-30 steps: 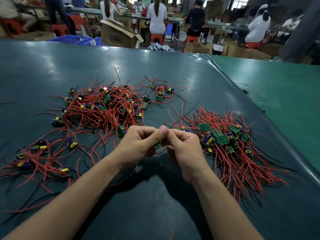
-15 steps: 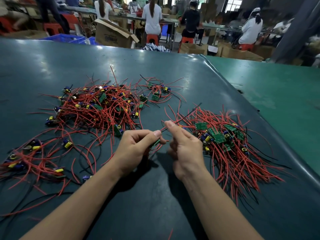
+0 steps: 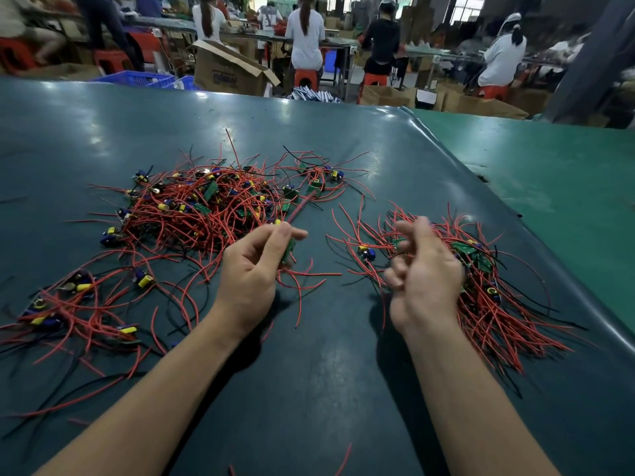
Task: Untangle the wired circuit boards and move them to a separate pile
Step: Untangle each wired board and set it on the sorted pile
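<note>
A tangled heap of red-wired circuit boards (image 3: 206, 207) with blue and yellow capacitors lies on the dark mat at centre left. More of them straggle at the near left (image 3: 68, 304). A separate pile (image 3: 488, 286) with green boards lies at the right. My left hand (image 3: 251, 269) pinches one small green board (image 3: 288, 250) between thumb and fingers, with its red wires trailing up towards the heap and down onto the mat. My right hand (image 3: 422, 269) is blurred over the left edge of the right pile, fingers curled. Whether it holds anything is unclear.
The dark mat (image 3: 309, 372) ends in a raised fold at the right, with a green table (image 3: 549, 183) beyond it. Behind the far edge stand a cardboard box (image 3: 230, 70) and blue crates (image 3: 137, 79), and several people sit with their backs turned.
The hands, pinched together at the centre a second ago, have come apart. My left hand kept the board and drifted left. My right hand swung right over the separate pile.
</note>
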The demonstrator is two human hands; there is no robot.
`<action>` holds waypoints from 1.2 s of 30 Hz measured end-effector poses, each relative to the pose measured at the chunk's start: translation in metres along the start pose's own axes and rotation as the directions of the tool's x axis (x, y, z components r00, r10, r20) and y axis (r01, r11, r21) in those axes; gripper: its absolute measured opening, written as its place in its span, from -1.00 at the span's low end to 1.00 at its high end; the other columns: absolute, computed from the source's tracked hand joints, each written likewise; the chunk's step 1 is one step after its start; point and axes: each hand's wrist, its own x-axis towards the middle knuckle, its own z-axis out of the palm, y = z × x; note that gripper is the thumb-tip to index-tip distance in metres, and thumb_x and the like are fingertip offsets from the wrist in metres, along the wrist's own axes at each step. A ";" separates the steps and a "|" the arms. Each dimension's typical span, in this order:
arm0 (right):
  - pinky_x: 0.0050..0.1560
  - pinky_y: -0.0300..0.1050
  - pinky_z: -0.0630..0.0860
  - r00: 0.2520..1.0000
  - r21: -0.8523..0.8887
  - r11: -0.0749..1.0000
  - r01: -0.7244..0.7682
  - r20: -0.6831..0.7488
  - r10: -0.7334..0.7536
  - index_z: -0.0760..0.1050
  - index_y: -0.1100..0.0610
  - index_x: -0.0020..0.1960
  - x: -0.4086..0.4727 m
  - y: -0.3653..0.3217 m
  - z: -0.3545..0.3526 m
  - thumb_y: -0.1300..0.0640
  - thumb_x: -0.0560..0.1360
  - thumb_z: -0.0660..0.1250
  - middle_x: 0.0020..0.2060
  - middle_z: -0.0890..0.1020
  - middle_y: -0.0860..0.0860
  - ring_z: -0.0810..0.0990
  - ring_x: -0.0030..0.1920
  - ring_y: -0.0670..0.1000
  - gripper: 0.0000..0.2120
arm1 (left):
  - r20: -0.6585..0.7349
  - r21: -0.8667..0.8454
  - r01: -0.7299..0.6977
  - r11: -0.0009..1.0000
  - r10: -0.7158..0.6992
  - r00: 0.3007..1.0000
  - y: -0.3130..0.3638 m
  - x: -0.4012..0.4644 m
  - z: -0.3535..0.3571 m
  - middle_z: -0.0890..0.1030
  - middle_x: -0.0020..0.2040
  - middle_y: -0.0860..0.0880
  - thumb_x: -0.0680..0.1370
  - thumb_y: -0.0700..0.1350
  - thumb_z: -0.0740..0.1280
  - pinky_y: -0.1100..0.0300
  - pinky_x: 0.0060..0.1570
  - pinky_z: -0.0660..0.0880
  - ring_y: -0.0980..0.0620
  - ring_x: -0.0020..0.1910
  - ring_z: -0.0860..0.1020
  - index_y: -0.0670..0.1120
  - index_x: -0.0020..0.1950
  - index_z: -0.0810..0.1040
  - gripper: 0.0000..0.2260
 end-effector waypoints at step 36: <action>-0.55 -0.32 0.35 0.974 -0.122 0.969 -0.214 0.052 0.222 0.52 0.18 -0.03 -0.015 0.020 0.011 0.23 0.57 0.31 -0.34 0.62 0.01 0.53 -0.48 -0.09 -0.97 | 0.039 0.729 -0.179 0.660 0.222 0.974 -0.001 -0.009 -0.006 0.59 -0.20 0.00 0.51 -0.04 0.30 -0.05 -0.02 0.38 -0.11 -0.14 0.48 -0.08 -0.04 0.63 -0.83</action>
